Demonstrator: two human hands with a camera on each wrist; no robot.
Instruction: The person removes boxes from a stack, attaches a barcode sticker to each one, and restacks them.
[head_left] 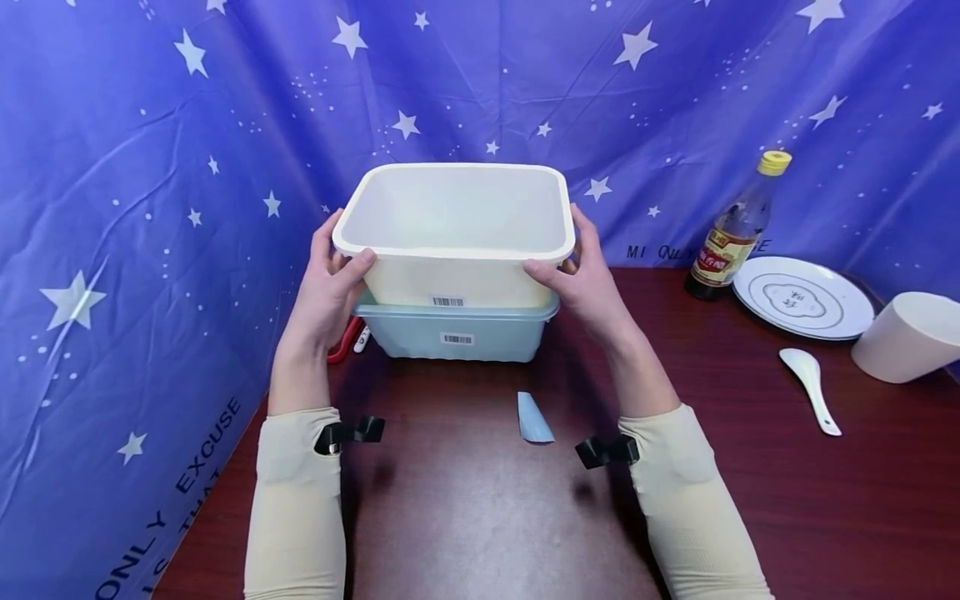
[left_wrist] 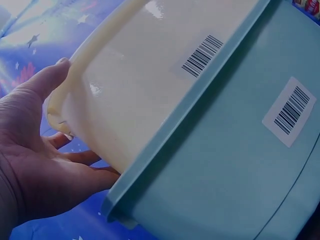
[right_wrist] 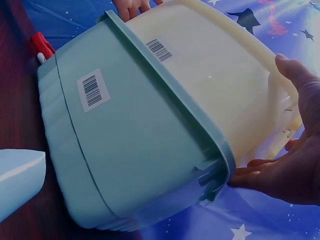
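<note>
Upper bin [head_left: 457, 225] cream-white, barcode sticker black on white. Bin beneath it [head_left: 457, 337] pale blue-green — same barcode sticker. Counter [head_left: 487, 500] dark red-brown wood grain. Backdrop [head_left: 150, 167] behind bins blue-violet, white stars, dark lettering. Right of bins: bottle [head_left: 731, 242] yellow cap, red label; plate [head_left: 802, 297] white, grey ring pattern; spoon [head_left: 810, 387] white.

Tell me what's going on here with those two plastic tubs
A person grips a cream rectangular plastic tub by its rim, the left hand on one end and the right hand on the other. It sits partway inside a pale blue rectangular plastic tub, which stands on the dark red wooden table. The cream tub's inside looks empty. Off to the right are a glass bottle with a yellow cap, a white round plate, a white spoon and a cream cup.
</note>
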